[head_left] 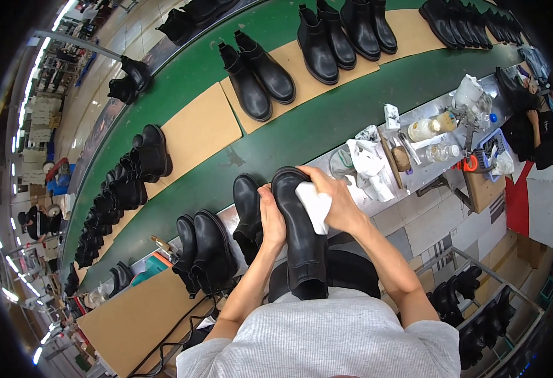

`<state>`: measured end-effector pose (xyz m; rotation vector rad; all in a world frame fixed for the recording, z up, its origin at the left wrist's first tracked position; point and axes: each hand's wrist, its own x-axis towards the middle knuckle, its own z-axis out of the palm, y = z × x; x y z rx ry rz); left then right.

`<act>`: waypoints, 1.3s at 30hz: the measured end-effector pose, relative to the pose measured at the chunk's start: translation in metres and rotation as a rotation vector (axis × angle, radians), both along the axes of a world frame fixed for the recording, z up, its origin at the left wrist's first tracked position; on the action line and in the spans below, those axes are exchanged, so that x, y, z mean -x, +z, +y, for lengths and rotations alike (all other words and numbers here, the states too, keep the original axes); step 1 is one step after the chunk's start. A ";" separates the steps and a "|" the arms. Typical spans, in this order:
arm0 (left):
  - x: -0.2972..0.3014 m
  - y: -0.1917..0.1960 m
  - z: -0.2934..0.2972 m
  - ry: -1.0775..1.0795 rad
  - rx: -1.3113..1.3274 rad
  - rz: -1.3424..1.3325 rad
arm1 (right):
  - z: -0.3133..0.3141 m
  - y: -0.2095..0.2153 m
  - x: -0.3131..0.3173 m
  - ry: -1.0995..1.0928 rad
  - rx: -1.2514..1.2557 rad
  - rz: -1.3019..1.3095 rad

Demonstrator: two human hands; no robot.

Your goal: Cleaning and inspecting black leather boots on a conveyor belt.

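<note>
Hands (pixel 301 211) partly hide black boot (pixel 301 246), white cloth (pixel 314 205).

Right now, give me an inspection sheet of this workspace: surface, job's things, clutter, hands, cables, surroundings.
Surface: green conveyor belt carrying brown boards.
Job's things: black boot held upright; white cloth pressed on its shaft.
Clutter: bottles, rags, brushes on the metal bench.
Hands: left hand grips the boot's side; right hand holds the cloth.
Cables: black cable lower left.
Surroundings: boot pairs on the belt, more on a rack.
</note>
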<state>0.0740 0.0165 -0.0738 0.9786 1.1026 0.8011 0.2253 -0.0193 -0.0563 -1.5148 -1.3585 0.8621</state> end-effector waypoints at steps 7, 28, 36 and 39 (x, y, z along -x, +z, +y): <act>0.003 -0.006 0.004 -0.060 -0.263 0.265 | 0.024 0.007 0.008 -0.019 0.114 -0.403; 0.049 -0.094 0.066 -0.217 0.150 0.526 | -0.017 -0.060 -0.157 -0.409 0.492 -0.959; -0.011 -0.074 0.071 -0.258 0.172 0.979 | -0.017 -0.100 -0.166 -0.426 0.418 -0.918; -0.002 -0.078 0.071 -0.200 0.070 0.803 | -0.017 -0.090 -0.170 -0.473 0.345 -0.894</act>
